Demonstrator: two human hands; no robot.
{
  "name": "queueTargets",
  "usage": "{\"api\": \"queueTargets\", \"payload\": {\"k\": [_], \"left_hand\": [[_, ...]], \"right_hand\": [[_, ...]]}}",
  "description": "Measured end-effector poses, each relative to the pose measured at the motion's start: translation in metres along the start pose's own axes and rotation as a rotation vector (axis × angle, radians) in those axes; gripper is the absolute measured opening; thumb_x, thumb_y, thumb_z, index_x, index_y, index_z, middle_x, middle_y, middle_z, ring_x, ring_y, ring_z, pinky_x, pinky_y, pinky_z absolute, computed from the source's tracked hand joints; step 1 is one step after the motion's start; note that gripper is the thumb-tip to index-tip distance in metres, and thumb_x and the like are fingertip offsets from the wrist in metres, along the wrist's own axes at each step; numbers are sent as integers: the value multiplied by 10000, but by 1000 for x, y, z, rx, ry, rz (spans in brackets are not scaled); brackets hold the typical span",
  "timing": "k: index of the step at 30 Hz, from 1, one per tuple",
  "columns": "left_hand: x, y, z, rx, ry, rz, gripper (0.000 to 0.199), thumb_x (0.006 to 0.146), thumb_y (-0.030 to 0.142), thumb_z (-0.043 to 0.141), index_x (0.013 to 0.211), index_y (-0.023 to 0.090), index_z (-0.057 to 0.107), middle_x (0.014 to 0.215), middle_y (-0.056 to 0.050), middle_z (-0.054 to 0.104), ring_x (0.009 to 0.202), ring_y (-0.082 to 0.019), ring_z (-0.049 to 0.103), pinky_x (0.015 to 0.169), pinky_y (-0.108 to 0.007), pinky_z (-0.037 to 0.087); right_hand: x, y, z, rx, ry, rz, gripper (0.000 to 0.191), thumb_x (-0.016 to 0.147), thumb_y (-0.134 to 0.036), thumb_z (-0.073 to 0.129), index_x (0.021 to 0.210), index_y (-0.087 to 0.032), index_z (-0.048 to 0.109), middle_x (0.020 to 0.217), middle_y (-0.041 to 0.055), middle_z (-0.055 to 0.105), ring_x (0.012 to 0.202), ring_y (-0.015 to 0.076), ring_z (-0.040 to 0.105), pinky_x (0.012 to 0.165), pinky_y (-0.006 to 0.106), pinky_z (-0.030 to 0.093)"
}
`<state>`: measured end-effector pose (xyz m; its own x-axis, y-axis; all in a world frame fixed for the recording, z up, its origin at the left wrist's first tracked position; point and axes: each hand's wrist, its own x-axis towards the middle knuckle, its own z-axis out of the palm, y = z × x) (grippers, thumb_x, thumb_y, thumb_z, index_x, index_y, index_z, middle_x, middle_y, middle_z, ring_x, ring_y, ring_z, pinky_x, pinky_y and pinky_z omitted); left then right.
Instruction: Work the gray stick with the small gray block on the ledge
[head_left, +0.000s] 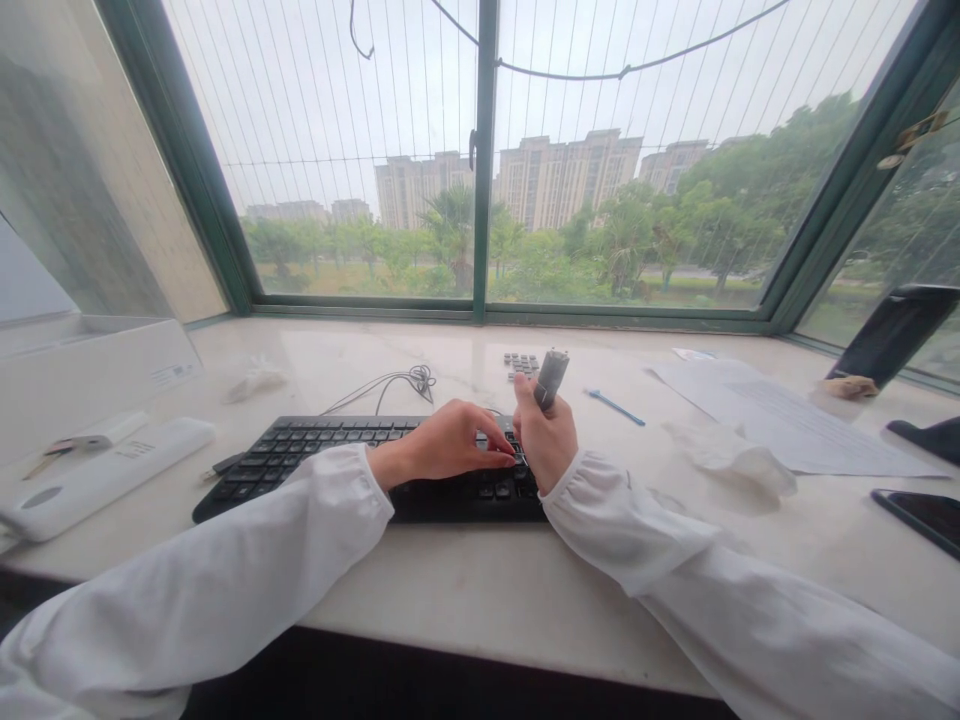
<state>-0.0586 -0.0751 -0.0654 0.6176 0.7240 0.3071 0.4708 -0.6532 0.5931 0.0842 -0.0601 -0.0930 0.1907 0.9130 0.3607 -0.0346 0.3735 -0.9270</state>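
A black keyboard (300, 455) lies on the pale countertop. My right hand (546, 440) wraps round a dark grey stick-shaped tool (553, 375), held upright over the keyboard's right end. Small metal prongs show at the tool's top; its lower end is mostly hidden by my fingers. My left hand (450, 440) is closed in a pinch at the keys beside my right hand. What lies between its fingertips is too small to make out. Several loose keycaps (520, 364) lie in rows behind the keyboard, partly covered by my right hand.
A blue stick (615, 407) lies right of the keycaps. Further right are paper sheets (780, 410), a crumpled tissue (739, 462) and a phone (922, 518). A coiled cable (420, 380) lies behind the keyboard. At left are a white box (97, 360) and a white flat device (112, 480).
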Motion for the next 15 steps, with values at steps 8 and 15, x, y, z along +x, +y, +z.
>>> {"api": "queueTargets", "payload": {"k": [8, 15], "left_hand": [[0, -2, -1, -22, -15, -16, 227, 761, 349, 683, 866, 165, 765, 756, -31, 688, 608, -95, 541, 552, -193, 388], [0, -2, 1, -15, -11, -15, 224, 762, 351, 680, 859, 169, 765, 764, -32, 691, 617, -102, 554, 564, -200, 392]], "right_hand": [[-1, 0, 0, -63, 36, 19, 450, 800, -598, 507, 576, -220, 412, 464, -42, 391, 436, 115, 373, 410, 246, 317], [-5, -1, 0, -75, 34, -10, 448, 814, -573, 503, 558, -220, 397, 446, -45, 398, 427, 113, 378, 418, 249, 311]]}}
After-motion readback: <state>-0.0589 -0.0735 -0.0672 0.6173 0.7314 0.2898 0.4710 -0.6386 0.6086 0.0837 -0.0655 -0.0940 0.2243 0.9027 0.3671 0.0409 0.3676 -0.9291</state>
